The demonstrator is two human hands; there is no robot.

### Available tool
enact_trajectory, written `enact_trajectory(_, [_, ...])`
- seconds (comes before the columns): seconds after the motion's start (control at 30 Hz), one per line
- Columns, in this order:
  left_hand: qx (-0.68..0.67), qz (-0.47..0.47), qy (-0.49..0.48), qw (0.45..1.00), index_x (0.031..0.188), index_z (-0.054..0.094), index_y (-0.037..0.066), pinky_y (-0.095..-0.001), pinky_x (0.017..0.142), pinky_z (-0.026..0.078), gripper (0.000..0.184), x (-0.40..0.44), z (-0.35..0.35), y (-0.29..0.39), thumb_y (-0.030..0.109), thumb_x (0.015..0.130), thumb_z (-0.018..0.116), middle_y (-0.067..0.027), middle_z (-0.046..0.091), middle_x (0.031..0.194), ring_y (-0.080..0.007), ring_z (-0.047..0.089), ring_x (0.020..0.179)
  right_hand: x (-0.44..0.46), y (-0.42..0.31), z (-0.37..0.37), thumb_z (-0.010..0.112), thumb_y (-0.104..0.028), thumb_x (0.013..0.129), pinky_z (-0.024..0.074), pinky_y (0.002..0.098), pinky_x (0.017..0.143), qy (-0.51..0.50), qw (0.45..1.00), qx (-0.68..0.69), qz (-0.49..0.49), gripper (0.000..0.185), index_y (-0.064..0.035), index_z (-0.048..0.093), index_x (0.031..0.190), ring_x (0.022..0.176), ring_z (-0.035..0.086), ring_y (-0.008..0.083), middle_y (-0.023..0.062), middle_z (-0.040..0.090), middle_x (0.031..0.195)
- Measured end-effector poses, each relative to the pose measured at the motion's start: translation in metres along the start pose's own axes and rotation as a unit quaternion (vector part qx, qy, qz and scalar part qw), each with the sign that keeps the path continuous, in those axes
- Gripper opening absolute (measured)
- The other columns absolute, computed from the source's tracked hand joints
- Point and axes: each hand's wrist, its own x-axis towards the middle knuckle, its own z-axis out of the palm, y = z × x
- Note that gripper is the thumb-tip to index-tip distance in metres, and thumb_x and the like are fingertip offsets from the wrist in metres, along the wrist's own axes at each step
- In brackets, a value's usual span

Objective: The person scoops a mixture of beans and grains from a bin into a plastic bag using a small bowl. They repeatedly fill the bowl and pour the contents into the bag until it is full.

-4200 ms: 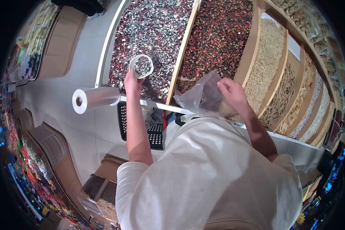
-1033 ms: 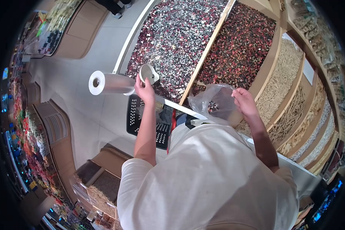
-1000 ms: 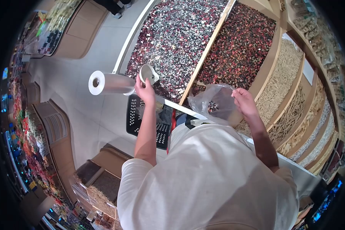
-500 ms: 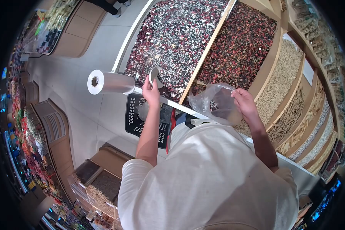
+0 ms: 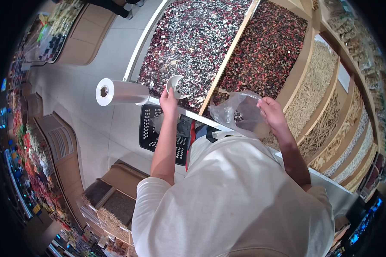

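Bulk bins (image 5: 228, 59) and a basket (image 5: 145, 139) mark a shop.

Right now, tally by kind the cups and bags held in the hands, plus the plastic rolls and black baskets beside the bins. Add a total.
Cup, in the left hand: 1
Plastic bag, in the right hand: 1
Plastic roll: 1
Black basket: 1
Total: 4

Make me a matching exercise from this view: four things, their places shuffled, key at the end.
1. White plastic cup-shaped scoop
2. Clear plastic bag
3. Cylindrical roll of clear plastic
4. Black perforated plastic basket

A. At the left end of the white front rail
B. In the right hand
C. Partly hidden behind the left forearm
D. In the left hand

Pairs: 1-D, 2-B, 3-A, 4-C
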Motion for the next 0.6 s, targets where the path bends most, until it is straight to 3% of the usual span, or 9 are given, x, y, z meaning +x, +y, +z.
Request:
enact_trajectory(0.2, [-0.086,-0.064,-0.016,0.994,0.125,0.052,0.001,-0.0347,0.082,0.058,0.029,-0.010,0.010,0.011,0.018,0.101,0.047,-0.0085,0.063,0.111,-0.0184,0.065,0.095,-0.001,0.000,-0.002,0.051,-0.022,0.100,0.0187,0.0220,0.038,-0.004,1.000,0.000,0.004,0.020,-0.0077,0.056,0.087,0.042,0.027,0.0018,-0.0083,0.037,0.054])
enact_trajectory(0.23, [-0.099,-0.065,-0.012,0.993,0.118,0.058,0.002,-0.0326,0.076,0.054,0.026,-0.014,0.013,0.013,0.020,0.101,0.048,-0.0066,0.064,0.107,-0.0164,0.064,0.091,-0.001,0.000,-0.002,0.051,-0.022,0.100,0.0187,0.0220,0.038,-0.001,1.000,0.000,0.005,0.020,-0.0077,0.056,0.087,0.042,0.027,0.0018,-0.0083,0.037,0.054])
enact_trajectory(0.33, [-0.111,-0.061,-0.021,0.992,0.115,0.058,0.002,-0.0338,0.077,0.055,0.025,-0.024,0.019,0.023,0.020,0.101,0.048,-0.0073,0.064,0.107,-0.0168,0.064,0.090,-0.002,-0.002,-0.001,0.051,-0.022,0.100,0.0188,0.0221,0.038,0.008,1.000,-0.002,0.004,0.020,-0.0068,0.056,0.088,0.042,0.028,0.0017,-0.0081,0.038,0.054])
enact_trajectory(0.4, [-0.117,-0.061,-0.039,0.991,0.116,0.055,0.002,-0.0336,0.078,0.057,0.024,-0.031,0.022,0.030,0.019,0.100,0.049,-0.0077,0.064,0.108,-0.0179,0.066,0.093,-0.003,-0.003,-0.001,0.051,-0.022,0.100,0.0191,0.0221,0.038,-0.004,1.000,-0.003,-0.002,0.020,-0.0063,0.056,0.088,0.041,0.028,0.0018,-0.0078,0.038,0.054])
enact_trajectory(0.6, [-0.065,-0.030,-0.059,0.996,0.117,0.059,0.002,-0.0314,0.070,0.054,0.028,-0.063,0.042,0.066,0.021,0.100,0.051,-0.0044,0.065,0.098,-0.0124,0.064,0.083,0.001,0.003,-0.003,0.049,-0.024,0.101,0.0184,0.0214,0.039,-0.002,1.000,-0.006,0.002,0.022,-0.0078,0.056,0.088,0.042,0.027,0.0015,-0.0081,0.037,0.054])
